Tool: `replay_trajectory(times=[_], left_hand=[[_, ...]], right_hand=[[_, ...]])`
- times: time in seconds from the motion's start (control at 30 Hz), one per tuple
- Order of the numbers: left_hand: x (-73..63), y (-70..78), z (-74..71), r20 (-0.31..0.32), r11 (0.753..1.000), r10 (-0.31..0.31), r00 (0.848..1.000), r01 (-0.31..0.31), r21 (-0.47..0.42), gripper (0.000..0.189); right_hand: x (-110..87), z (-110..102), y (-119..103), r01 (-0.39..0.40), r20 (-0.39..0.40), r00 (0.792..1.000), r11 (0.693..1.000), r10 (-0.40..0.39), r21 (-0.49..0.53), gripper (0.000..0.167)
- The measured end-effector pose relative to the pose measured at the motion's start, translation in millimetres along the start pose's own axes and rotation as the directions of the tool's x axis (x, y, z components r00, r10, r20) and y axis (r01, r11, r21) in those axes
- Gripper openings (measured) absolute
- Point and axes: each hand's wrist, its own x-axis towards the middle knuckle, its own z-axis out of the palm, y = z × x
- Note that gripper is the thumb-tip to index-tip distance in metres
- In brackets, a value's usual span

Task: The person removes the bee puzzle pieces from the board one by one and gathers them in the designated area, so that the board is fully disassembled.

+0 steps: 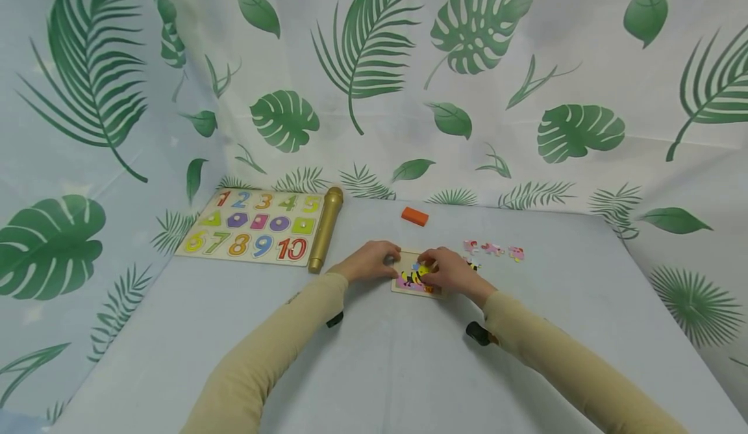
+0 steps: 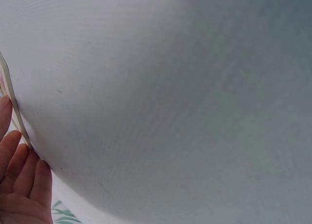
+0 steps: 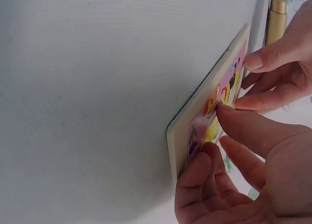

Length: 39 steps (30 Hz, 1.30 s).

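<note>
A small wooden jigsaw puzzle (image 1: 417, 293) with a yellow-and-black bee on pink lies on the table between both hands. My left hand (image 1: 372, 262) holds its left side, thumb on the near part and fingers along the edge. In the left wrist view, the fingertips (image 2: 18, 151) touch the puzzle's pale rim. Over the right half is my right hand (image 1: 452, 271), its curled thumb and fingers pinching a yellow puzzle piece (image 3: 210, 131) at the board's surface. Those fingers partly hide the piece. Beside that hand lies a loose piece (image 1: 474, 266), partly covered.
Several pink loose puzzle pieces (image 1: 493, 249) lie at the right. Behind the puzzle is an orange block (image 1: 415, 216). At the left lie a number-and-shape board (image 1: 248, 227) and a long gold rod with a rounded end (image 1: 325, 232). Leaf-patterned cloth walls (image 1: 386, 148) stand behind the table.
</note>
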Motion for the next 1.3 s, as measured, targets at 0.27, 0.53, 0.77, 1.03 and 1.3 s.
replay_trajectory(times=[0.27, 0.53, 0.77, 1.03, 1.3], left_hand=[[0.1, 0.1, 0.2, 0.002, 1.0, 0.018, 1.0, -0.018, 0.002, 0.038], [-0.3, -0.1, 0.1, 0.003, 1.0, 0.008, 1.0, -0.008, -0.001, 0.039], [-1.6, 1.6, -0.7, 0.004, 1.0, 0.011, 1.0, -0.011, 0.001, 0.039], [-1.0, 1.6, -1.4, 0.005, 1.0, 0.028, 1.0, -0.028, 0.003, 0.039], [-0.4, 1.3, -0.9, 0.009, 1.0, 0.018, 1.0, -0.018, -0.005, 0.039]], right_hand=[[-0.9, -3.3, -3.2, 0.069, 0.041, 0.997, 0.997, -0.067, -0.041, 0.032], [2.7, -4.3, 0.7, 0.099, 0.069, 0.993, 0.994, -0.096, -0.042, 0.033], [3.7, -5.4, 2.2, 0.106, 0.077, 0.992, 0.994, -0.104, -0.027, 0.032], [1.4, -6.4, -0.5, 0.094, 0.072, 0.993, 0.996, -0.094, 0.006, 0.033], [0.6, -1.9, 3.1, 0.052, 0.058, 0.997, 0.998, -0.054, 0.032, 0.036]])
